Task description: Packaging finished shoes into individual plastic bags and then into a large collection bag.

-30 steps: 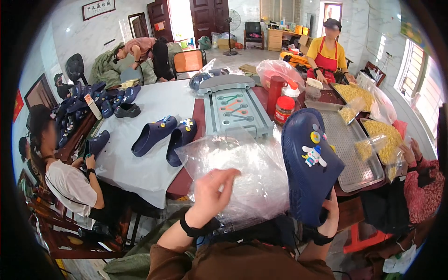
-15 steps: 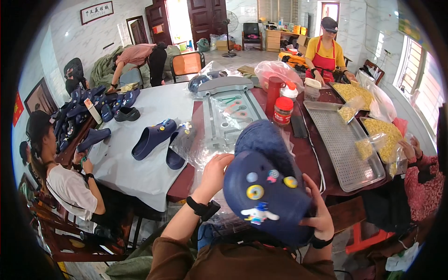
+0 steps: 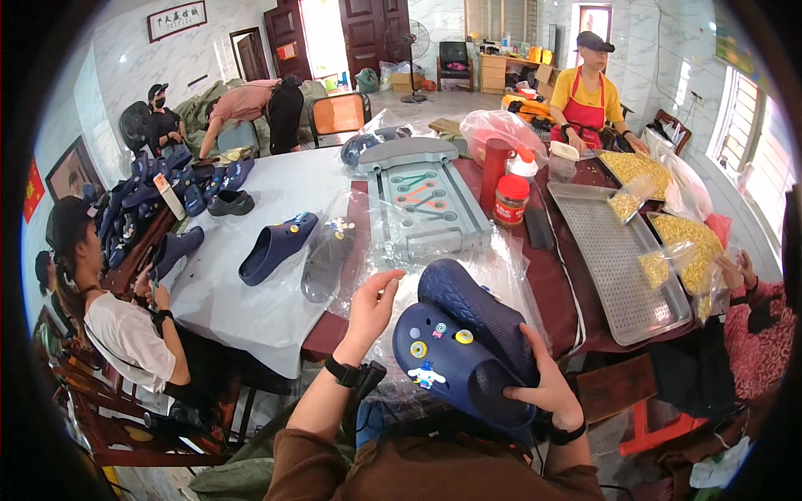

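My right hand [image 3: 551, 388] is closed around the heel end of a pair of navy clogs, thumb on the near one. The near clog [image 3: 451, 363] has its holed upper facing me, decorated with eye-shaped, candy-like and white character charms. Against it lies the far clog [image 3: 480, 305], its ridged sole partly showing. My left hand [image 3: 372, 309] is raised just left of the clogs, apart from them, its fingers loosely bent with nothing visible in them. Clear plastic bags [image 3: 351, 267] lie beyond my hands, one over another clog [image 3: 327, 263].
One navy clog [image 3: 280, 248] rests on the white-covered table, with a clog pile [image 3: 138, 196] farther left. Ahead stands a grey plastic case [image 3: 430, 200], beside a red-lidded jar [image 3: 510, 200]. A perforated metal tray [image 3: 618, 259] is at right. Co-workers sit on both sides.
The pair of clogs has turned and come lower, bringing a sole into view. My left hand has come away from the clogs. Plastic now covers more of the clog on the table.
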Action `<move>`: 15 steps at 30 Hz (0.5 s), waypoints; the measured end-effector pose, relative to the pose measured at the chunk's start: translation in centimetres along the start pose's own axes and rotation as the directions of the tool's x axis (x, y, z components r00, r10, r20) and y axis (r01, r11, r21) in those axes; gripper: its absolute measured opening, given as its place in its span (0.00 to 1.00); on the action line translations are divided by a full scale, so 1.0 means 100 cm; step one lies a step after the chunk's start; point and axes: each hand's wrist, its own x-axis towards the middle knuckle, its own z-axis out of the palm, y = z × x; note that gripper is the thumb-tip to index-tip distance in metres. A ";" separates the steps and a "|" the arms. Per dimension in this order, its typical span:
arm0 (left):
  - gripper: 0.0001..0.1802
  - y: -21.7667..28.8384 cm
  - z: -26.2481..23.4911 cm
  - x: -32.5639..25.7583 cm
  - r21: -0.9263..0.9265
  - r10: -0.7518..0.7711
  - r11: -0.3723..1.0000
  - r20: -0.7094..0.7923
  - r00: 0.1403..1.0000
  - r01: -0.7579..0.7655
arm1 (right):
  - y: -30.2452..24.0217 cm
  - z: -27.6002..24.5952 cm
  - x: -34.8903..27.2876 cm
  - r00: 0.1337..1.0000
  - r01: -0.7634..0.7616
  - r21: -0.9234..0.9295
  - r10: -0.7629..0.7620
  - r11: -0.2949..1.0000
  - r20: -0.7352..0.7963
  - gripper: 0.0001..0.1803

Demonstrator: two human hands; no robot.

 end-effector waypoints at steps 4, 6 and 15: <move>0.13 0.013 -0.005 -0.005 0.065 0.085 0.994 -0.031 0.996 -0.083 | 0.000 -0.001 0.000 1.000 0.001 -0.005 -0.001 1.000 0.002 0.64; 0.13 0.021 -0.008 -0.006 0.074 0.119 0.991 -0.044 0.992 -0.115 | 0.000 -0.001 0.000 1.000 0.007 0.006 -0.006 1.000 -0.003 0.64; 0.24 0.057 -0.025 -0.013 0.381 0.449 0.767 0.257 0.856 -0.516 | -0.002 0.000 -0.003 0.990 -0.092 0.244 0.116 0.965 -0.082 0.63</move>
